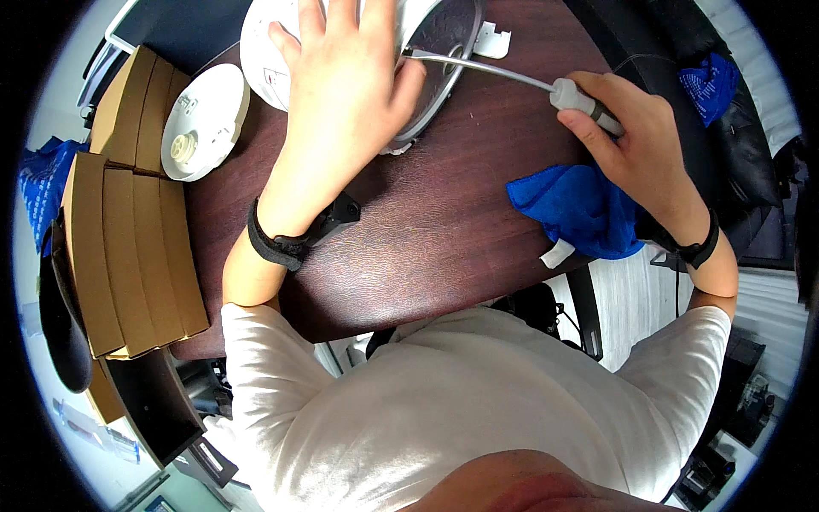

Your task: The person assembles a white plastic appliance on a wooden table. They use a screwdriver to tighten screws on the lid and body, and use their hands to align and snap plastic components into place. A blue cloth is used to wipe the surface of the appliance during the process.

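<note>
A view looking down from the wearer's head onto a dark brown table (444, 247), with the person's white-shirted chest filling the bottom of the frame. At the top centre, the left hand (345, 94) lies flat with fingers spread open, pressing down on a white round appliance (264, 51) tipped on its side, so that its metal-rimmed underside (444, 51) faces right. At the upper right, the right hand (631, 141) has its fingers closed around the grey handle of a screwdriver (512, 75), whose long thin shaft runs leftward to the metal underside, its tip touching just beside the left thumb. Judging by this, the step in hand is working a fastener on the base while the other hand steadies the body; the next move likely calls for keeping the shaft in line with the fastener and the appliance held firm so the tip does not slip. A crumpled blue cloth (580, 209) lies on the table under the right wrist. In the upper left sit a separate white round lid-like part (205, 124) and, toward the left edge, a row of flat brown cardboard boxes (128, 247). A small white plastic piece (493, 38) rests at the top edge.
</note>
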Action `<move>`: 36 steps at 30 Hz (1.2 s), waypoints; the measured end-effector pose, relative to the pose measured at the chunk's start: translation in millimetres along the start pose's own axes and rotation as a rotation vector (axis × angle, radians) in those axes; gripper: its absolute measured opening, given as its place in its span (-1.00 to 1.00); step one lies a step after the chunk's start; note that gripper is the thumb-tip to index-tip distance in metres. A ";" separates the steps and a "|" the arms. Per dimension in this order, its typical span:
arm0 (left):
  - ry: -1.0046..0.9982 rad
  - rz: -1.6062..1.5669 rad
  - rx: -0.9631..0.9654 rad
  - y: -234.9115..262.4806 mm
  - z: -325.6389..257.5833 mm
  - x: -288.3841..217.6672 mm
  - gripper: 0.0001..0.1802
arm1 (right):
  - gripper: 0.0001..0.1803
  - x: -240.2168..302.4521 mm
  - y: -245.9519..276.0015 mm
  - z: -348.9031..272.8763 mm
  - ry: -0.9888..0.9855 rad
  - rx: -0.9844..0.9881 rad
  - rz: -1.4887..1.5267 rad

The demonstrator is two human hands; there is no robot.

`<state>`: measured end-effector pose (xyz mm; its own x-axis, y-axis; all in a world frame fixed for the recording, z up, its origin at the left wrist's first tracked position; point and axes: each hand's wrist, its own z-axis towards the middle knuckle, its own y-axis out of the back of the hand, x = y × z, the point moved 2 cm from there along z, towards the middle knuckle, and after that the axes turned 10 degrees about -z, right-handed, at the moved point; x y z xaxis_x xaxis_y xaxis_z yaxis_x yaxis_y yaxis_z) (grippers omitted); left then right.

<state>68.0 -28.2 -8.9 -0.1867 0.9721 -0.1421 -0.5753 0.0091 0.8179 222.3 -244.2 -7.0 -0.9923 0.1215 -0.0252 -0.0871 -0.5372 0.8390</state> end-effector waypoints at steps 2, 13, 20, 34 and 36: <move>0.006 -0.017 -0.003 0.3 0.2 -1.0 -0.15 | -0.58 0.3 0.0 1.3 0.003 0.010 0.003; 0.010 0.000 0.002 0.9 0.2 -1.5 -0.16 | -0.59 -2.5 -1.2 -1.2 -0.017 0.007 0.002; 0.033 -0.009 -0.021 1.3 0.1 -6.6 -0.17 | -0.58 -7.5 -1.3 2.1 0.035 -0.010 -0.056; -0.007 0.015 -0.047 -0.8 -0.1 -4.5 -0.20 | -0.46 13.0 -10.5 -11.8 -0.742 0.703 1.217; -0.002 0.024 -0.037 -0.9 1.4 -4.5 -0.20 | -0.43 17.6 -14.7 -17.0 -0.884 0.787 1.547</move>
<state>70.5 -32.3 -8.2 -0.1990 0.9724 -0.1217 -0.5997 -0.0226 0.7999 204.6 -248.3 -29.0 0.1773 0.4394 0.8806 0.9788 -0.1716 -0.1115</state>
